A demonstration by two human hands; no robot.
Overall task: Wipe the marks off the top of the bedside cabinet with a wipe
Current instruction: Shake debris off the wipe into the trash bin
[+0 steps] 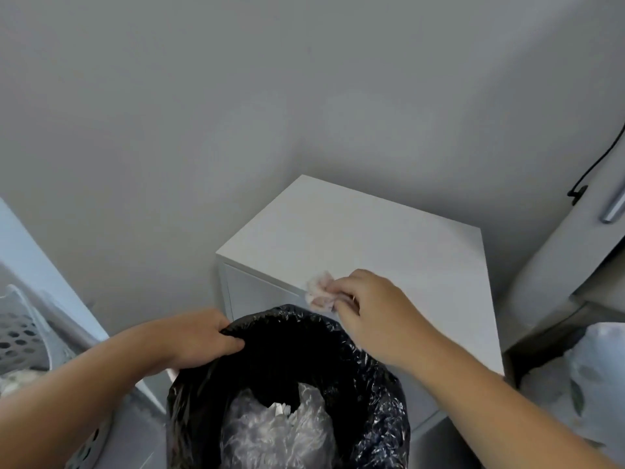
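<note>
The white bedside cabinet (365, 238) stands in the corner, its top bare and pale with no marks I can make out. My right hand (368, 309) pinches a crumpled whitish-pink wipe (319, 292) at the cabinet's front left edge, just above the rim of a bin. My left hand (199, 340) grips the black liner at the far left rim of that bin (287, 394), which sits in front of the cabinet with clear crumpled plastic inside.
A white perforated laundry basket (20, 336) stands at the left. Bedding and a mattress edge (558, 265) lie to the right, with a black cable (595, 164) and a metal handle (614, 204) above. Grey walls close the corner behind.
</note>
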